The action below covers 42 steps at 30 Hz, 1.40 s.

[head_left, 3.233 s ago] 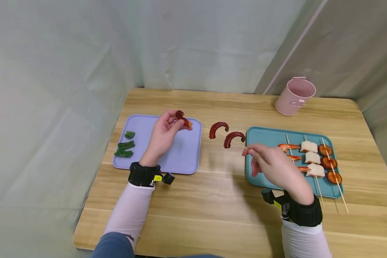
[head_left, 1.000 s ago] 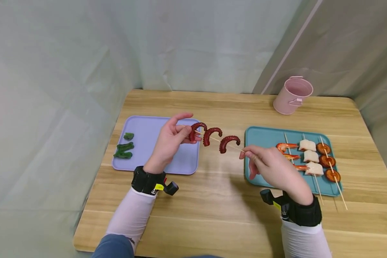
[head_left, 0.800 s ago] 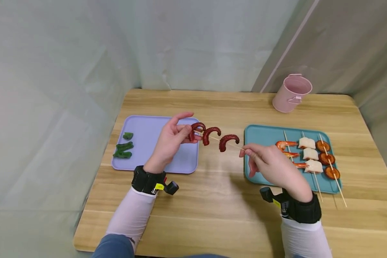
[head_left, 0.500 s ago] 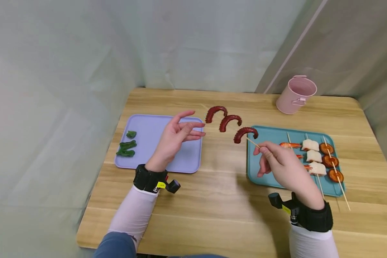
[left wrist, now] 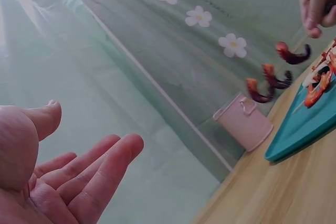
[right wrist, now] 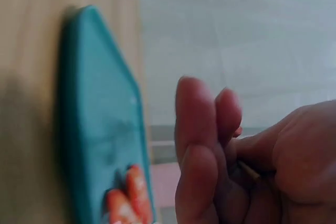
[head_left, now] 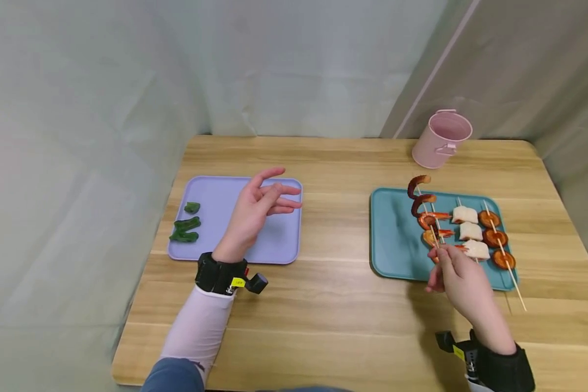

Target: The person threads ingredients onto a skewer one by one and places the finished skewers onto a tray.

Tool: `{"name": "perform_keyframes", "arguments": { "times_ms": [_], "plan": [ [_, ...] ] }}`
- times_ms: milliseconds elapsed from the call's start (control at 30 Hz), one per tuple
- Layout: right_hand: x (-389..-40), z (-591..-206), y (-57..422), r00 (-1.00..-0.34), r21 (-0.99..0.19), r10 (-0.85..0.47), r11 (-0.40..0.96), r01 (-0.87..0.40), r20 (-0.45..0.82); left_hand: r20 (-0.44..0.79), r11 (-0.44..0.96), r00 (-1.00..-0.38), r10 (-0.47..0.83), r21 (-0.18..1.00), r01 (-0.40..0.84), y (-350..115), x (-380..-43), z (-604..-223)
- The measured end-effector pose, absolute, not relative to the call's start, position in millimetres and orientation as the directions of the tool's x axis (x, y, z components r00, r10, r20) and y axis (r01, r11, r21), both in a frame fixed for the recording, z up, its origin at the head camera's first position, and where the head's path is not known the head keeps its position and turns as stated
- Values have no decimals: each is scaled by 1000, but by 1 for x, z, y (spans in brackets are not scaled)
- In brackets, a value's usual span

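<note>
My right hand (head_left: 463,280) pinches the lower end of a skewer bearing three dark red octopus tentacles (head_left: 423,204). It holds this above the left part of a food row on the teal tray (head_left: 392,256). Beneath the tentacles lies a shrimp skewer (head_left: 440,216), partly covered. Beside it are a skewer of white chunks (head_left: 470,232) and one of brown mushroom-like rounds (head_left: 494,238). My left hand (head_left: 252,215) hovers over the lavender tray (head_left: 230,193), fingers extended and thumb apart, holding nothing. In the left wrist view, the tentacles hang apart from the tray.
Green pepper pieces (head_left: 186,224) lie at the lavender tray's left side. A pink bucket (head_left: 436,144) stands behind the teal tray. Pale curtains (head_left: 294,71) hang along the back and left edges of the wooden table (head_left: 333,316).
The third tentacle went onto the skewer, and my left hand let go of it. My right hand carried the tentacle skewer rightward over the teal tray and turned it closer to upright in view.
</note>
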State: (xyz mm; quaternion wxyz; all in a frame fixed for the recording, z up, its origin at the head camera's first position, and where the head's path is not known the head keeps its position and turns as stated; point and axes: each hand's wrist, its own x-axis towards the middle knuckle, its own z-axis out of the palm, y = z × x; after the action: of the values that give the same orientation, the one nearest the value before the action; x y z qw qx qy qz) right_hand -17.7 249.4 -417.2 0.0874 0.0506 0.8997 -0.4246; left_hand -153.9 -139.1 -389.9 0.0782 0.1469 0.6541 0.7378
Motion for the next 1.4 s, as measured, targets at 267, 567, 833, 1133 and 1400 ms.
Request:
{"name": "perform_keyframes", "arguments": {
  "times_ms": [267,567,833,1133,1400],
  "plan": [
    [-2,-438,247,-980,-682,99,705,191,-172,108,-123,-942,317,990,72,-136,-154,-393],
    [3,-449,239,-973,-643,161,730,230,-165,103,-96,-940,324,992,76,-135,-154,-396],
    [4,-457,240,-952,-638,132,716,284,-277,102,-85,-941,324,993,78,-134,-156,-397],
    [5,-464,234,-906,-739,129,537,406,-404,85,-83,-946,314,995,62,-133,-156,-397],
    [-2,-464,219,-887,-756,145,474,451,-438,72,-98,-944,322,994,42,-133,-156,-397]
  ]
}}
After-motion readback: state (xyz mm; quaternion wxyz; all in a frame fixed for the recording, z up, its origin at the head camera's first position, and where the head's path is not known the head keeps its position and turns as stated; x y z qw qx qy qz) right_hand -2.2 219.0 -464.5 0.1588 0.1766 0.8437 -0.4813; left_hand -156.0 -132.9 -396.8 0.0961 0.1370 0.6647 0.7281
